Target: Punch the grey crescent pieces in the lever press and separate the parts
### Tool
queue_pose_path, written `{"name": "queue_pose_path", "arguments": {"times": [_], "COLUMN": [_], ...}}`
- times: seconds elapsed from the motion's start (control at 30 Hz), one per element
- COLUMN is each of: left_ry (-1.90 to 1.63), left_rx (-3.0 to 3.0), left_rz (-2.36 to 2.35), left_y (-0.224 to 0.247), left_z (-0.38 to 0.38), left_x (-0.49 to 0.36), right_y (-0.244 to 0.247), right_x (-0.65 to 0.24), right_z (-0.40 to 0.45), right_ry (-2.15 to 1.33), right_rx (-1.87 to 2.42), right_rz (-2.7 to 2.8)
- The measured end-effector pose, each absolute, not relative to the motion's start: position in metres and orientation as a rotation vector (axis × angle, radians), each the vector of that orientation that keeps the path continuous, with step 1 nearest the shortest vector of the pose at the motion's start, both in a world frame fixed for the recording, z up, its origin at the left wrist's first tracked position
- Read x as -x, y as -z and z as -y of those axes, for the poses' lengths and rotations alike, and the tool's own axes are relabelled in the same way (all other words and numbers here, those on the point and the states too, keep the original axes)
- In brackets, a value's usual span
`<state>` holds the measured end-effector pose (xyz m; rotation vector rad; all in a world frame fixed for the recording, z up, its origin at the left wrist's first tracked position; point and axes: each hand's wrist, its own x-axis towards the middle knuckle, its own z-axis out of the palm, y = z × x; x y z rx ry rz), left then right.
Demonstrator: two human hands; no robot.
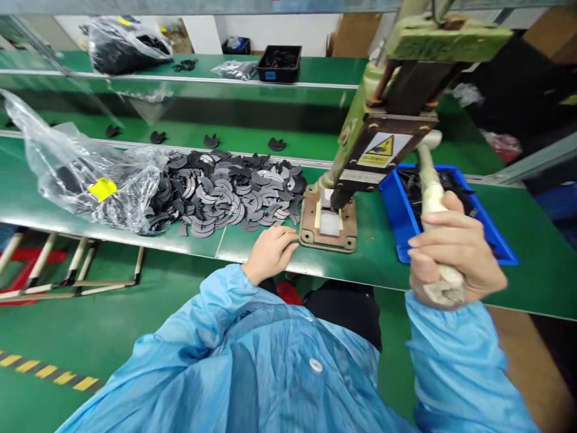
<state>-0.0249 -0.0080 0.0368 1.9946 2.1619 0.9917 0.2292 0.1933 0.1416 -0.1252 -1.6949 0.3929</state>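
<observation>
My right hand (457, 252) is wrapped around the lever handle (430, 186) of a green hand press (383, 126). Pale wrapping covers the handle. At the bench's front edge, my left hand (273, 249) lies beside the left corner of the press base (309, 234). Its fingers are loosely bent, thumb a little apart, and nothing shows between them. Under the ram, a light grey block (330, 222) sits on the base; whether a part lies beneath the ram is hidden. Left of the press spreads a heap of dark grey curved parts (225, 195).
A clear plastic bag (90, 174) with a yellow label lies left of the heap. Right of the press stands a blue bin (491, 240) holding dark parts. Several curved parts (211, 141) sit spaced along the strip behind. A black tray (279, 63) rests on the shelf.
</observation>
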Motion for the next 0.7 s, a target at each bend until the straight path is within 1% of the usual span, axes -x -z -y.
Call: {"name": "queue_pose_path", "arguments": {"times": [0.1, 0.27, 0.4, 0.57, 0.7], "left_ry": [-0.952, -0.855, -0.764, -0.606, -0.606], "left_rx": [-1.83, -1.584, -1.345, -1.316, -1.417], "left_rz": [-2.404, -2.816, -3.124, -3.153, -3.114], "left_y": [-0.024, -0.017, -0.011, 0.005, 0.014], "left_z": [0.052, 0.108, 0.143, 0.167, 0.176], "left_x": [0.046, 0.098, 0.133, 0.135, 0.114], "right_y": [-0.14, -0.136, -0.136, -0.135, -0.134], "right_x": [-0.233, -0.222, -0.213, -0.21, -0.209], "right_z": [-0.195, -0.19, -0.188, -0.194, -0.195], "right_ry": [-0.365, -0.325, -0.298, -0.266, -0.254], "right_rx": [0.162, 0.208, 0.187, 0.121, 0.108], "right_rz": [1.76, 1.576, 1.561, 1.535, 1.512]}}
